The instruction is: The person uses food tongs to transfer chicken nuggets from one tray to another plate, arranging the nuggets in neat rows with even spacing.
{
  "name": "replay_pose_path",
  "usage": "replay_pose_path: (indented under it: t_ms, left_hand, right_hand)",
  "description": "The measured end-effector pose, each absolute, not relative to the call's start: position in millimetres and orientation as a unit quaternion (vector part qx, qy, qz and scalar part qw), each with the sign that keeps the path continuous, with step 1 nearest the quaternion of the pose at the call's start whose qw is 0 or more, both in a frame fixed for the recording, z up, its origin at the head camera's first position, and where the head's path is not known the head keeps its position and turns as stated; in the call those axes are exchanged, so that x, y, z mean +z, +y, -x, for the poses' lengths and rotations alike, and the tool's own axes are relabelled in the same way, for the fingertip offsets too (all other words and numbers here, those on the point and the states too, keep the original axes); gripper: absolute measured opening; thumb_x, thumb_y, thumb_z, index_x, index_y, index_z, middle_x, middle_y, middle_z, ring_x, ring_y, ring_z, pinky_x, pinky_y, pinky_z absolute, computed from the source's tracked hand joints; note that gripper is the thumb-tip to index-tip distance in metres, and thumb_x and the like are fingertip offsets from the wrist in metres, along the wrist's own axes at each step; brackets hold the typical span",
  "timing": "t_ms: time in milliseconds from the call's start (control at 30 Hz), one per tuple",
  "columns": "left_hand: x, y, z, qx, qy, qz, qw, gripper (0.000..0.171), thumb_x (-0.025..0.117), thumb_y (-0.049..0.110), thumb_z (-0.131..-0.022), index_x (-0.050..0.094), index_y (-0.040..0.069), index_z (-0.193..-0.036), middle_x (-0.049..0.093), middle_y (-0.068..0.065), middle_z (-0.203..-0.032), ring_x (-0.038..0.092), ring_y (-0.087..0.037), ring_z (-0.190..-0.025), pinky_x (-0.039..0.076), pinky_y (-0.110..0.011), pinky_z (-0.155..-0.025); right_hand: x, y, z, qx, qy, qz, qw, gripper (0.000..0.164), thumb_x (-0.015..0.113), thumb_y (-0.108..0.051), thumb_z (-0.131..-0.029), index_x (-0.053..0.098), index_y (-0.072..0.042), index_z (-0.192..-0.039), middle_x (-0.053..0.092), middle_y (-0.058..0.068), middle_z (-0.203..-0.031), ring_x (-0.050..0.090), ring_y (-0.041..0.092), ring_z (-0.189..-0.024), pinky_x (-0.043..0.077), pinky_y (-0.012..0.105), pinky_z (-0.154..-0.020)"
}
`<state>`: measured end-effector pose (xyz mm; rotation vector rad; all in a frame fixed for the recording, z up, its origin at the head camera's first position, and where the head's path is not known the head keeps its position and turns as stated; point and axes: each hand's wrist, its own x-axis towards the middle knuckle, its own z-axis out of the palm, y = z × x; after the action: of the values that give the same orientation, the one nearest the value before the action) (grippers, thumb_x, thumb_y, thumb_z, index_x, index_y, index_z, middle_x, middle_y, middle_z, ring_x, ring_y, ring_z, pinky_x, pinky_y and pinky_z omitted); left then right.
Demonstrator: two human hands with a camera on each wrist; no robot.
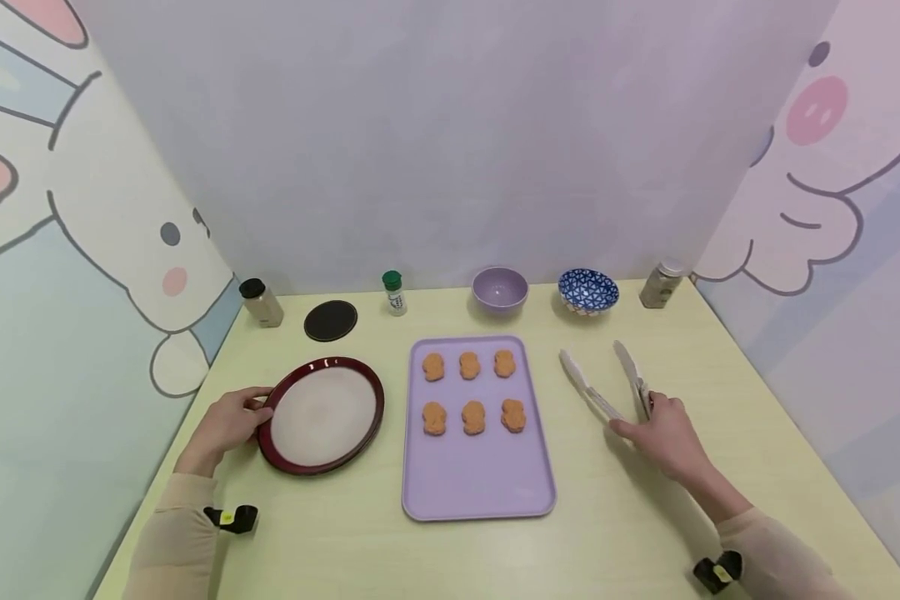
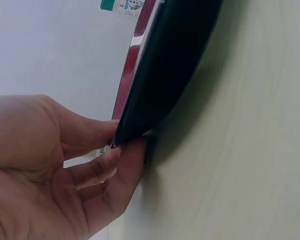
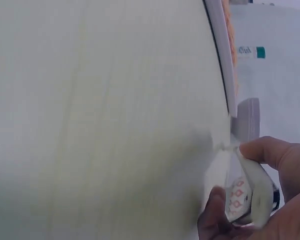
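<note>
Plate and tongs both in hand: getting hold of them appears to be the present step.
Head view: at left of the frame, the left hand (image 1: pixel 228 421) pinches the near-left rim of the red-edged plate (image 1: pixel 322 417); at right, the right hand (image 1: pixel 667 437) grasps the tongs (image 1: pixel 596 398), whose arms stand spread, tips toward the top. Between them, mid-frame, the tray (image 1: pixel 480 479) bears six nuggets (image 1: pixel 473 417), well apart from the tips. Left wrist view: thumb above and fingers beneath the rim, upper centre. Right wrist view: at lower right, the thumb presses one arm of the tongs; the far grip is partly hidden. The next move seems to call for a steady plate and tongs swung leftward over a nugget.
</note>
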<state>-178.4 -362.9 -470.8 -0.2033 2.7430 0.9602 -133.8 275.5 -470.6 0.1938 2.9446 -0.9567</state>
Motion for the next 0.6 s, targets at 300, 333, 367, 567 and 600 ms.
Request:
replay_pose_path:
  t_ms: [300,333,367,567,600]
  left_hand:
    - [-472,-364,177,0.334,0.934,0.071,0.105,0.044,0.052,0.016,-0.096,0.047,0.003,-0.138,0.058,-0.017,-0.108,0.058,-0.02,-0.074,0.047,-0.031,-0.059]
    - [-472,-364,177,0.332,0.935,0.073,0.104,0.044,0.052,0.016,-0.096,0.047,0.003,-0.137,0.058,-0.017,-0.108,0.057,-0.02,-0.073,0.047,-0.031,-0.059]
    - [-472,-364,177,0.333,0.934,0.074,0.104,0.044,0.052,0.016,-0.096,0.047,0.003,-0.137,0.058,-0.017,-0.108,0.057,-0.02,-0.073,0.047,-0.031,-0.058]
    - [-468,-363,175,0.329,0.937,0.069,0.094,0.044,0.055,0.016,-0.094,0.049,0.002,-0.135,0.059,-0.019,-0.11,0.057,-0.022,-0.08,0.047,-0.031,-0.06]
    - [-468,-362,175,0.327,0.938,0.068,0.092,0.043,0.056,0.016,-0.094,0.05,0.002,-0.135,0.06,-0.019,-0.11,0.057,-0.022,-0.081,0.047,-0.03,-0.06]
  right_hand:
    - [-456,303,143,-0.353,0.933,0.018,0.061,0.08,0.075,-0.041,-0.079,0.042,0.006,-0.135,0.061,0.007,-0.073,0.056,0.02,-0.055,0.045,0.031,-0.047]
    - [-454,305,145,-0.359,0.931,0.022,0.068,0.084,0.075,-0.042,-0.079,0.038,0.005,-0.139,0.061,0.007,-0.073,0.056,0.019,-0.054,0.045,0.031,-0.046]
    - [-451,307,147,-0.36,0.93,0.029,0.071,0.084,0.075,-0.043,-0.079,0.038,0.004,-0.139,0.061,0.007,-0.072,0.055,0.019,-0.053,0.044,0.03,-0.045]
    - [-437,311,171,-0.346,0.933,0.082,0.059,0.064,0.076,-0.044,-0.077,0.054,-0.01,-0.126,0.059,0.006,-0.075,0.05,0.015,-0.049,0.04,0.029,-0.041]
    - [-436,311,176,-0.347,0.932,0.089,0.06,0.062,0.077,-0.043,-0.076,0.055,-0.011,-0.124,0.059,0.005,-0.075,0.049,0.014,-0.049,0.04,0.029,-0.041]
